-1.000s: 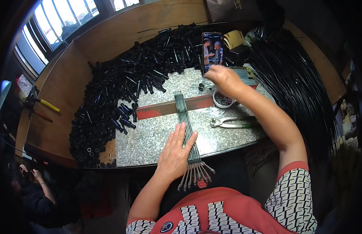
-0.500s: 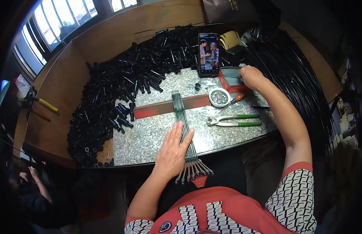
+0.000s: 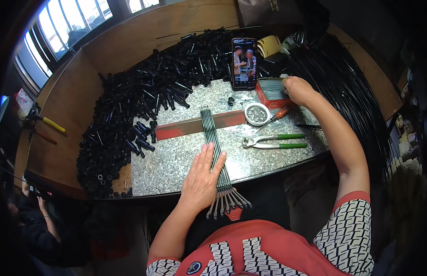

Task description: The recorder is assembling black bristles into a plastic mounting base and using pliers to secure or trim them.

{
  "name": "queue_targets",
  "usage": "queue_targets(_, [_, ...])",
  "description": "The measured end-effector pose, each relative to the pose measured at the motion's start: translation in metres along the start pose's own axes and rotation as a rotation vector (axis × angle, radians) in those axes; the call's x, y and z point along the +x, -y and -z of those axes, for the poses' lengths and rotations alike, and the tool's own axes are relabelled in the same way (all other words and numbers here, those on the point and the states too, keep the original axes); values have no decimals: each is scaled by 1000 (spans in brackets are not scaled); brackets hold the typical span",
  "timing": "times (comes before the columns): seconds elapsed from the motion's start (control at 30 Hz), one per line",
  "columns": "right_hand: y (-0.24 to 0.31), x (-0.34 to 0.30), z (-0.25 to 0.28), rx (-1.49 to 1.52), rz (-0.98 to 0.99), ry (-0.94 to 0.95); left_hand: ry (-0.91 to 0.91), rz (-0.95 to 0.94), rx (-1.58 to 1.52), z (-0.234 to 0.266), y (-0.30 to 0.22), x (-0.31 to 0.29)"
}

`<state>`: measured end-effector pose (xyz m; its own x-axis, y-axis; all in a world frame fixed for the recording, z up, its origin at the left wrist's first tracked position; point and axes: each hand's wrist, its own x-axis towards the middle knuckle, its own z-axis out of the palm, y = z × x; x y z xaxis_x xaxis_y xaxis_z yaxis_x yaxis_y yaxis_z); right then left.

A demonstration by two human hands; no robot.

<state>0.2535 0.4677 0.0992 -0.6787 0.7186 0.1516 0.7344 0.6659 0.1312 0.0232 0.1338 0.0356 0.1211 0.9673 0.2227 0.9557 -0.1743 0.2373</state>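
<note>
My left hand point(image 3: 200, 180) lies flat with fingers stretched over a row of thin dark metal rods point(image 3: 214, 149). The rods' far ends rest across a long red bar point(image 3: 176, 129); their near ends fan out past the slab's front edge. At the right, my right hand point(image 3: 300, 91) is closed at the rim of a red open box point(image 3: 264, 99) of thin grey wires. Whatever its fingertips pinch is hidden. Close by stand a white bowl point(image 3: 247, 110) of small metal bits and a screwdriver with an orange-red handle point(image 3: 281, 112). Green-handled pincers point(image 3: 273, 141) lie nearer me.
Everything lies on a speckled stone slab point(image 3: 165, 170). A heap of black tubular parts point(image 3: 130, 110) curves along the left and back. A phone point(image 3: 244, 64) stands upright. Long black rods point(image 3: 347, 87) fill the right side. Another person point(image 3: 43, 230) is at the lower left.
The whole view has shifted slightly. Both hands keep their places, the left on the rods and the right at the red box.
</note>
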Motion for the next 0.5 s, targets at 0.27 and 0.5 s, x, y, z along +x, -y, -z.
queue_targets(0.27, [1,3,3,-17,-4,87,8,1,-20,2,-1,1])
queue_targets(0.5, [0,-2,8,-145,5,46,5,0,-29,1,1,0])
